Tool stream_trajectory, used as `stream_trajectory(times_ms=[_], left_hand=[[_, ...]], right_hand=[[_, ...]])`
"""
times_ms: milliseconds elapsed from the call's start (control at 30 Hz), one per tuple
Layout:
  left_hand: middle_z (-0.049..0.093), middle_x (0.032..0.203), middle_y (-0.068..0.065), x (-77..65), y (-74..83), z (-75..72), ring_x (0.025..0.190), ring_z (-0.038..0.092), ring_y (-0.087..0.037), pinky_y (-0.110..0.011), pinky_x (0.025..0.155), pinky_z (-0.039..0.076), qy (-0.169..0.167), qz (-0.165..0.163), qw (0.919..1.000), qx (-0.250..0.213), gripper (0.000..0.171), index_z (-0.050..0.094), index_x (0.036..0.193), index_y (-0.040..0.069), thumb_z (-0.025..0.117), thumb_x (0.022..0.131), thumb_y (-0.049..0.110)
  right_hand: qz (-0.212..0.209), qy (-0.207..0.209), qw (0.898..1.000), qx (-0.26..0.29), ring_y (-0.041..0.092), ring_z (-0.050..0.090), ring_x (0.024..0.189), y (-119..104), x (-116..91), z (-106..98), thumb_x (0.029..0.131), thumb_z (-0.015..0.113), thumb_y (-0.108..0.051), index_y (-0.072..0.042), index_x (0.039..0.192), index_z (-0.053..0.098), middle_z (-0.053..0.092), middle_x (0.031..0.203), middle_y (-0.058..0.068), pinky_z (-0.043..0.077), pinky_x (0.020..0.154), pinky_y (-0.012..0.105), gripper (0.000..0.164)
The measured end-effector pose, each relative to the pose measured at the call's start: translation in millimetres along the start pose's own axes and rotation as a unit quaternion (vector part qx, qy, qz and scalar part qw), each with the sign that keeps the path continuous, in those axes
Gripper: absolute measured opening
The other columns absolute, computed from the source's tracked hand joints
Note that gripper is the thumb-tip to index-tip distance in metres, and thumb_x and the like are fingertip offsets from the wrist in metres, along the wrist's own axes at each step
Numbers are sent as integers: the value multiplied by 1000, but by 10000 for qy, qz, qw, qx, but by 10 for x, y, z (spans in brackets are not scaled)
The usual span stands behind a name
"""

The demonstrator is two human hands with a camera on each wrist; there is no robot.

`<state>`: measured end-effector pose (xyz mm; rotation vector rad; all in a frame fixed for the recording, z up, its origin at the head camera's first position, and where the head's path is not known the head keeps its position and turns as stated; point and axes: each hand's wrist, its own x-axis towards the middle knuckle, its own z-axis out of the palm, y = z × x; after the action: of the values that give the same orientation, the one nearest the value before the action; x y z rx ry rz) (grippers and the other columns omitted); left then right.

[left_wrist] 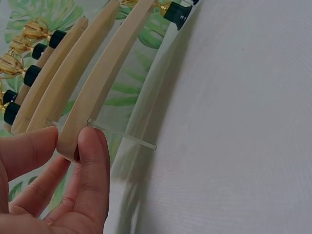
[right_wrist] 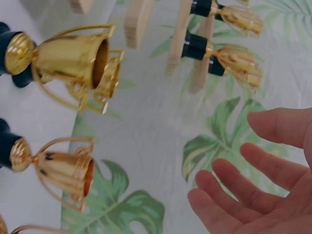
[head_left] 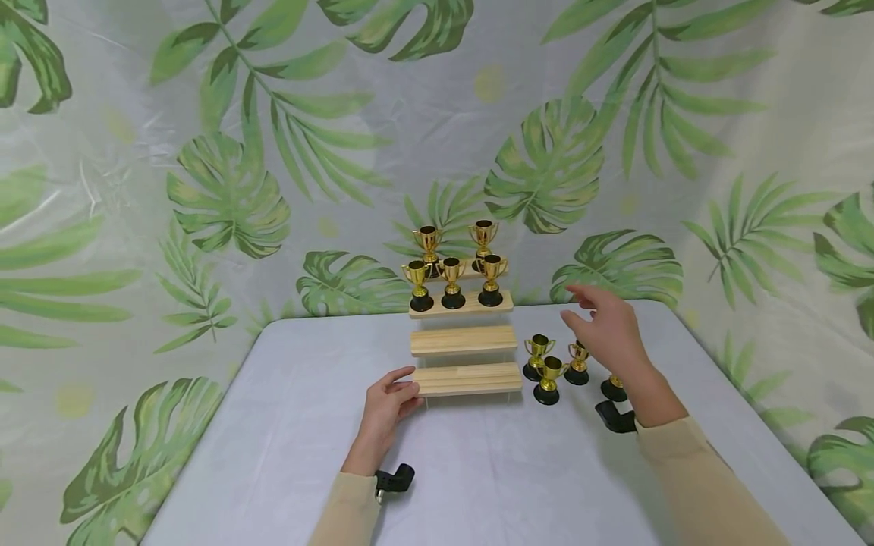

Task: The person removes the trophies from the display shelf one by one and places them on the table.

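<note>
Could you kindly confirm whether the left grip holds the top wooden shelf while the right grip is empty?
Only the level is wrong: the head view shows the left grip holding the lowest wooden shelf; the right grip is indeed empty.

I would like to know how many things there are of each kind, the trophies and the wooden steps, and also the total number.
Gold trophies: 9 (5 on the stand, 4 on the table)
Wooden steps of the stand: 4
Total: 13
</note>
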<state>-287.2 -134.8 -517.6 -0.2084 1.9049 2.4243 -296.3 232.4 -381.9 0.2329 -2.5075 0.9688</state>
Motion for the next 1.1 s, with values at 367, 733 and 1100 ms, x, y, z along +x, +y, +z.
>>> stream_trajectory(times_ms=[367,733,1100], left_hand=[[66,107,-20,42,-13,-18,90,69,-23,-33,81,60,-108,161,9998,24,49,56,138,-4,71,91,-2],[65,110,-20,23,-30,-24,92,69,-24,-36,84,60,-94,130,9998,83,47,57,138,-1,70,93,-1],[66,107,-19,30,-32,-33,90,69,-22,-33,82,61,-95,131,9999,35,48,57,138,-2,71,92,-1]], right_hand=[[-178,-152,9996,156,33,59,114,-236,229,141,96,70,-21,-14,141,59,61,129,15,53,92,52,47],[-231,-315,9976,576,35,57,118,-448,506,289,98,68,-23,-13,143,57,59,130,16,50,98,50,47],[-286,-214,9977,583,34,59,114,-613,794,382,94,72,-21,-14,140,59,63,126,15,52,92,51,48]])
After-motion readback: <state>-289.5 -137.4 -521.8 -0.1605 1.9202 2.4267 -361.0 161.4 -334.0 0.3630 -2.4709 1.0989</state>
